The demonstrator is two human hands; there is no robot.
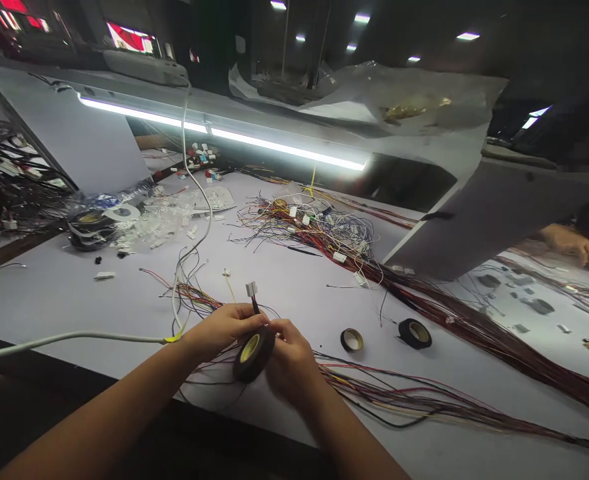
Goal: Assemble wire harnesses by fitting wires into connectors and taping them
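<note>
My left hand (pixel 227 328) is closed, with thumb and fingers pinching a thin wire bundle just below a white connector (pixel 251 289). The connector points up above the fingertips, and a short dark length of the bundle (pixel 255 307) shows under it. My right hand (pixel 294 360) is closed right beside the left, its fingertips meeting at the bundle. A roll of black tape (pixel 264 353) with a yellowish core hangs between the hands, against the right fingers. Exactly where the tape meets the wires is hidden by the fingers. Loose coloured wires (pixel 199 297) lie behind and below the hands.
To the right lie a nearly used-up tape roll (pixel 344 342) and a fuller one (pixel 406 335). Wire bundles (pixel 424 400) cross the table, with a tangled heap (pixel 314 227) behind. A white cable (pixel 99 335) runs at left near plastic bags (pixel 159 217). Another person's hand (pixel 572 243) is far right.
</note>
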